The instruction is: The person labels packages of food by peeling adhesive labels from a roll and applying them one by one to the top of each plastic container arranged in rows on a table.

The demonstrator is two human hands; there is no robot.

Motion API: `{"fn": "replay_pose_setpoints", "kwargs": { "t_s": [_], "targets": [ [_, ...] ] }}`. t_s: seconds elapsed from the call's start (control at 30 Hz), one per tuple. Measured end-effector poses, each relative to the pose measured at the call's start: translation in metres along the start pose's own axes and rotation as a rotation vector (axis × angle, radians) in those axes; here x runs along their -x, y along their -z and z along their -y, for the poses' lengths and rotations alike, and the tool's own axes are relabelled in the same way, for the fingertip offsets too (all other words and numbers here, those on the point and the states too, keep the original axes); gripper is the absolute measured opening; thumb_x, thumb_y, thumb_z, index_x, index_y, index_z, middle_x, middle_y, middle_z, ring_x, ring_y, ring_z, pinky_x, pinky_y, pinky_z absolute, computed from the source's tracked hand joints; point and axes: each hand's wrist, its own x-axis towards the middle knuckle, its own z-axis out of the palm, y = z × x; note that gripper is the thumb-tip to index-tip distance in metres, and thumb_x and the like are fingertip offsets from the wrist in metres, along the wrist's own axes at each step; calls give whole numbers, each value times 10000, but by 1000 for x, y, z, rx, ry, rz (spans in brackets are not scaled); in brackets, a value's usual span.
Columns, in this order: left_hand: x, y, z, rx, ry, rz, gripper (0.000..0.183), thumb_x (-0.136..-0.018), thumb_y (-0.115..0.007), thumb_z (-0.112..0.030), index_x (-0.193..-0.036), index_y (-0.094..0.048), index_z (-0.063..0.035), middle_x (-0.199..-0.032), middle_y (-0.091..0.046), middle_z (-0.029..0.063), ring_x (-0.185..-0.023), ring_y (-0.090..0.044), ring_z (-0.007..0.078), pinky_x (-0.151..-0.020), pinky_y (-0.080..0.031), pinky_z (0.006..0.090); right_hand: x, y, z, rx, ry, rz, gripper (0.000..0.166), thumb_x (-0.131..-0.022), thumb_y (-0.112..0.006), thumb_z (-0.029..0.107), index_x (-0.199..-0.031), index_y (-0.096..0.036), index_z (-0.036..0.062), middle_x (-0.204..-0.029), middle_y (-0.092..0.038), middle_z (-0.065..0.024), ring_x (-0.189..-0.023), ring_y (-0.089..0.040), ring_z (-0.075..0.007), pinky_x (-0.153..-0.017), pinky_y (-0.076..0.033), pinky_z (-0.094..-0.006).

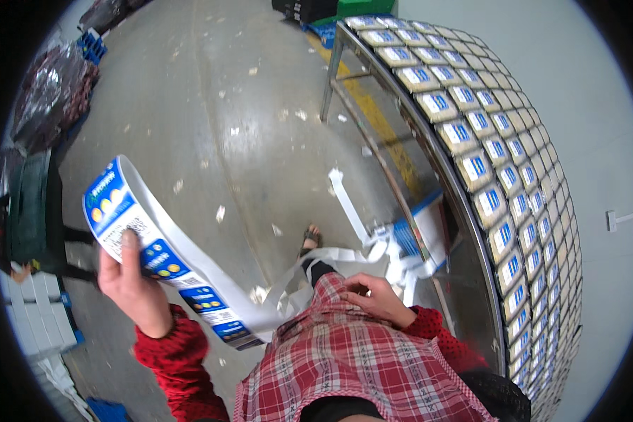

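My left hand (pixel 134 285) grips a long strip of printed labels (pixel 161 258), blue and white with printed codes, its thumb on the printed face. The strip loops over at the top and runs down towards my checked apron (pixel 348 358). In front of the apron is my right hand (pixel 374 298), fingers curled, close to the cloth; whether it pinches anything is unclear. To the right, rows of packs in dark trays (pixel 475 169) cover a metal-framed table (pixel 432 153). The nearer rows bear blue and white labels, while many farther packs show none.
Loose white backing strip (pixel 390 253) lies on the floor by a blue and white box (pixel 422 232) under the table. Paper scraps dot the floor (pixel 227 158). At left are a person in dark clothing (pixel 34 211), wrapped goods (pixel 53 100) and stacked white boxes (pixel 39 316).
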Motion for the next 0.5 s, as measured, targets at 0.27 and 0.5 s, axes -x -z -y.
{"fn": "replay_pose_setpoints", "kwargs": {
  "t_s": [0.27,0.5],
  "targets": [
    [-166,-182,13,-3,111,161,145,-934,-668,-69,-1050,-688,15,-933,-685,9,-836,-603,74,-769,-488,245,-277,63,107,-16,228,36,651,-786,-836,291,-1311,-557,26,-1082,-669,-139,-1015,-661,-279,-904,-524,-367],
    [-234,-301,112,252,379,500,155,-953,-632,-23,-1089,-688,27,-1010,-708,40,-914,-628,100,-839,-493,267,-482,59,198,-240,209,168,502,-864,-752,228,-1267,-556,4,-1159,-670,-231,-1074,-651,-355,-923,-498,-421]
  ]
}}
